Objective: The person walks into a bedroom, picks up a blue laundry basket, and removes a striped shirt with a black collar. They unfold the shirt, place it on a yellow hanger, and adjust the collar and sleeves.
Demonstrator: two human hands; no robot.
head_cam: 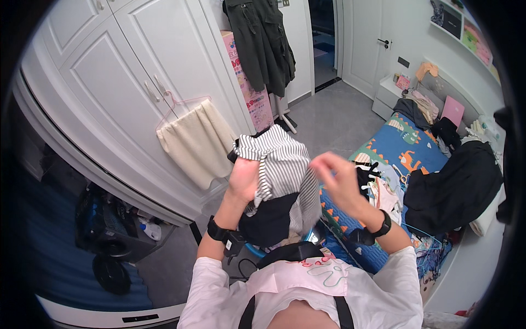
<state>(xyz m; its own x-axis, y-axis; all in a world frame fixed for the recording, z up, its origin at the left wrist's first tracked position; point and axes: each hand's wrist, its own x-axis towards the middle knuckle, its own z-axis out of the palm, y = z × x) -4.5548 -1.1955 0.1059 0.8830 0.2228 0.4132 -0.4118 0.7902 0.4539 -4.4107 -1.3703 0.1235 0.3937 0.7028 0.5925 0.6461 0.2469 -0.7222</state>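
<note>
My left hand (243, 181) holds up a black-and-white striped garment (283, 158), its fingers hidden under the cloth. Dark navy fabric (269, 222) hangs below the stripes; whether it belongs to the same garment I cannot tell. Beside the garment's right edge is my right hand (341, 183), blurred, with fingers bent. Whether it grips the cloth is unclear. Under the hanging fabric, part of a blue rim (254, 250) shows, probably of a basin, mostly covered.
On the right stands a bed with a dinosaur-print cover (404, 140), bearing small clothes (384, 193), a large black garment (452, 189) and blue hangers (435, 238). A cream cloth (197, 142) hangs from a pink hanger on the white wardrobe (164, 53). Dark trousers (261, 45) hang behind.
</note>
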